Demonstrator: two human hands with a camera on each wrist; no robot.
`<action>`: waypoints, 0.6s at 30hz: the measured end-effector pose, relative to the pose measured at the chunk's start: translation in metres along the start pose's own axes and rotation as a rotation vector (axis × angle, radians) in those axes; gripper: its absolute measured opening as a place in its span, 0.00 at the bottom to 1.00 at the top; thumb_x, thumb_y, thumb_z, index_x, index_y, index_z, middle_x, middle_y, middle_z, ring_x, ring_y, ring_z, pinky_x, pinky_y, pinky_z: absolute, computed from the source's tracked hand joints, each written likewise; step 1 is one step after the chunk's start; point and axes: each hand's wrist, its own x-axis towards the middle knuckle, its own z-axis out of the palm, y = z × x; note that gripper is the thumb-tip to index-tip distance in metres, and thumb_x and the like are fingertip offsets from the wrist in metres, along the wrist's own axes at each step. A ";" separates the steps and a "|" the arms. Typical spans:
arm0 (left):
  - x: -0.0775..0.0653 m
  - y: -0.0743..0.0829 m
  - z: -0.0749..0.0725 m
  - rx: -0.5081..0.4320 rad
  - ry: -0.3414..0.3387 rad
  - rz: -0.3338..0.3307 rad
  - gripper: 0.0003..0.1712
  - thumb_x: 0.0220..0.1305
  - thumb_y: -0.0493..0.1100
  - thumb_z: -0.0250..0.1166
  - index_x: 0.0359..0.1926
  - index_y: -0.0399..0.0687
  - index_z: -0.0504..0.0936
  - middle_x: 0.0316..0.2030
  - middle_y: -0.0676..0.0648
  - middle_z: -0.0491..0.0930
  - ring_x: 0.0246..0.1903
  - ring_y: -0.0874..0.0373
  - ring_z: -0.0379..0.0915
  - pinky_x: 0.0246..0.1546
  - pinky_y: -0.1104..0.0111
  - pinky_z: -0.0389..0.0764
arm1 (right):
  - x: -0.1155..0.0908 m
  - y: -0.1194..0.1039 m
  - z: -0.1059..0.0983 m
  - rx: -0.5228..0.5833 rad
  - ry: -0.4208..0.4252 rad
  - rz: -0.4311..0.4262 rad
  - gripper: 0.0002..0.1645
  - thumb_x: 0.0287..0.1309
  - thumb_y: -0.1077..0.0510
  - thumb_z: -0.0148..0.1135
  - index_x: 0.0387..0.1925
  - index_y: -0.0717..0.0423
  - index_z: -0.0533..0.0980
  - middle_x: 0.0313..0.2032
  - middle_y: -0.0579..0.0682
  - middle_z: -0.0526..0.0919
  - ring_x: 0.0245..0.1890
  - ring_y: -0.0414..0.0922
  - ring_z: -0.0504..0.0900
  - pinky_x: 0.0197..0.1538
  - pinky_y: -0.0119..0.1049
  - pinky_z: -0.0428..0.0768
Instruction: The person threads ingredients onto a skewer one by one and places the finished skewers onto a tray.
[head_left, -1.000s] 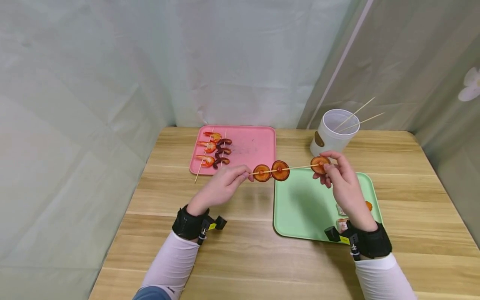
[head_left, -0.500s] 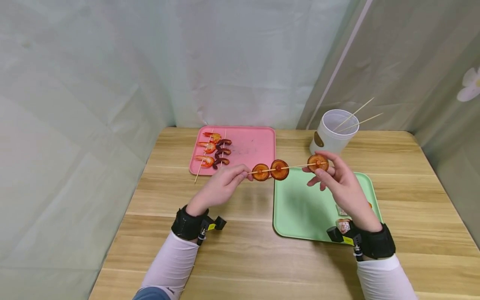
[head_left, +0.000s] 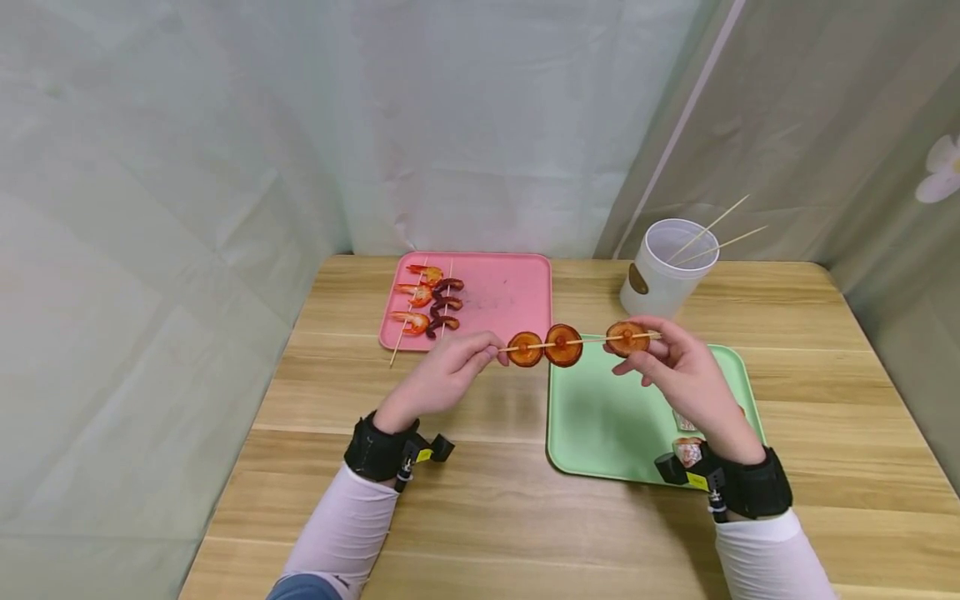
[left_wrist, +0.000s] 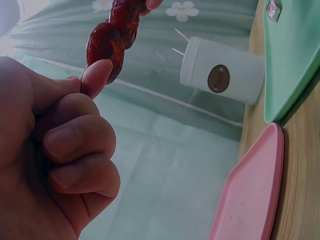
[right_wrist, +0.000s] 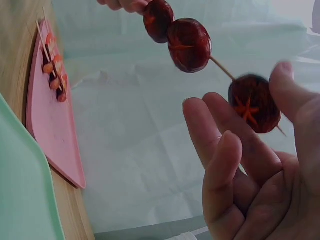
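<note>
In the head view my left hand (head_left: 457, 371) pinches one end of a bamboo skewer (head_left: 592, 340). Two brown shiitake mushroom caps, an inner one (head_left: 525, 349) and a middle one (head_left: 563, 345), sit side by side on it near that hand. A third shiitake cap (head_left: 627, 339) is threaded farther right, with a stretch of bare stick between. My right hand (head_left: 686, 375) has thumb and fingers around this third cap, whose scored star top (right_wrist: 250, 107) shows in the right wrist view. The skewer's tip pokes out past it. The left wrist view shows the left fingers (left_wrist: 82, 145) curled.
A pink tray (head_left: 510, 292) holds a shrimp skewer (head_left: 411, 322) and a skewer of dark curled pieces (head_left: 447, 302). The green tray (head_left: 592, 417) carries a few food pieces (head_left: 687, 451), partly hidden by the right arm. Behind stands a white bucket (head_left: 660, 279) with two sticks.
The third cap has slid left along the skewer, and its tip now shows beyond the cap. My right hand has moved slightly left; the left hand has stayed nearly still.
</note>
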 end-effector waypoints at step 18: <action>0.001 0.001 0.002 -0.027 -0.036 -0.015 0.14 0.84 0.35 0.52 0.47 0.41 0.85 0.28 0.55 0.75 0.26 0.61 0.63 0.40 0.60 0.76 | 0.000 0.003 -0.001 -0.084 0.016 0.039 0.21 0.72 0.62 0.70 0.62 0.61 0.78 0.42 0.50 0.92 0.42 0.39 0.90 0.46 0.30 0.84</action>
